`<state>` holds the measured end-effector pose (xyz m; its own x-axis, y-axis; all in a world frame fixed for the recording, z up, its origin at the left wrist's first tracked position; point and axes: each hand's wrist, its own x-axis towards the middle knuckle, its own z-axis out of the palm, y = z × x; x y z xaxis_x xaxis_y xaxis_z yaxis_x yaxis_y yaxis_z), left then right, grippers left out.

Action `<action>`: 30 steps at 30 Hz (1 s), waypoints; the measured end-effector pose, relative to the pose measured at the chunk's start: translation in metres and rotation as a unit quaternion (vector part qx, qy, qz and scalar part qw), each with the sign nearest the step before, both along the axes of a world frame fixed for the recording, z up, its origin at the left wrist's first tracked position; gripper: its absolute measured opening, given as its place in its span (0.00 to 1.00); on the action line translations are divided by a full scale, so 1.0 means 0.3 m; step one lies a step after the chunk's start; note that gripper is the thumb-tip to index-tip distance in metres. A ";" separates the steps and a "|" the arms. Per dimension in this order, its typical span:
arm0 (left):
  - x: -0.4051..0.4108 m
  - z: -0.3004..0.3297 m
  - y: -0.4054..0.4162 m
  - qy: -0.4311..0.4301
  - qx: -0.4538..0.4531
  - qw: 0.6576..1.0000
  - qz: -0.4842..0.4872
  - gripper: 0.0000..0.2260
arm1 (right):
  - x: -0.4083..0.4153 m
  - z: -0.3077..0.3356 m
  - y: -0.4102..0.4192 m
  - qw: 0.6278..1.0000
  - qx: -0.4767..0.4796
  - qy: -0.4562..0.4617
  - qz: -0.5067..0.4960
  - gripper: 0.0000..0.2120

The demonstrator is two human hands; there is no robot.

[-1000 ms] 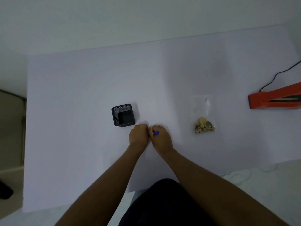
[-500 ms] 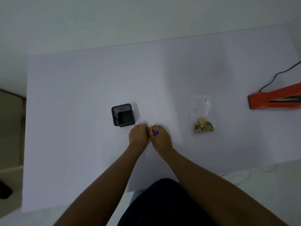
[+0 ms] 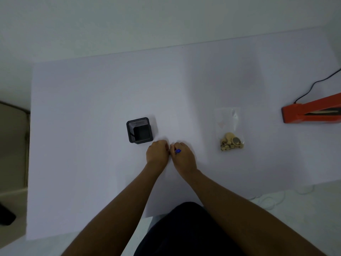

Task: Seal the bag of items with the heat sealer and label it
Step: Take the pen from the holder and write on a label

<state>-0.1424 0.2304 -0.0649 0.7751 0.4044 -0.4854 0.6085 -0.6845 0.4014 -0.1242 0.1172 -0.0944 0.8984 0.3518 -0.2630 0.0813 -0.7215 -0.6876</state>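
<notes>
Clear bag point(image 3: 229, 129) flat on table, beige items bunched at near end; orange heat sealer point(image 3: 311, 112) far right.

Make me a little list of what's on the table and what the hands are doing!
table: white table
bag: clear bag lying flat, small tan items at its near end
heat sealer: orange heat sealer, far right, black cord behind
holder: black mesh holder
left hand: left hand, closed, beside the right
right hand: right hand, gripping a blue pen
label: not visible
</notes>
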 end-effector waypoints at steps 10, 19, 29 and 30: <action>-0.002 -0.002 0.002 0.002 0.000 1.000 0.004 0.07 | -0.004 0.007 -0.001 1.000 -0.001 0.009 -0.008 0.13; 0.000 -0.004 0.001 0.007 -0.007 1.000 0.005 0.05 | 0.000 0.012 0.003 0.999 0.010 0.021 -0.031 0.13; 0.000 -0.005 0.000 0.006 -0.005 1.000 0.004 0.04 | 0.002 0.004 0.010 0.999 0.008 0.035 -0.023 0.13; 0.000 -0.006 0.000 0.006 -0.006 1.000 0.004 0.04 | 0.001 0.005 0.010 0.999 0.005 0.037 -0.022 0.13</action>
<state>-0.1422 0.2302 -0.0666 0.7655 0.4048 -0.5001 0.6194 -0.6742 0.4024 -0.1239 0.1203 -0.0928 0.8915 0.3156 -0.3250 -0.0010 -0.7159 -0.6982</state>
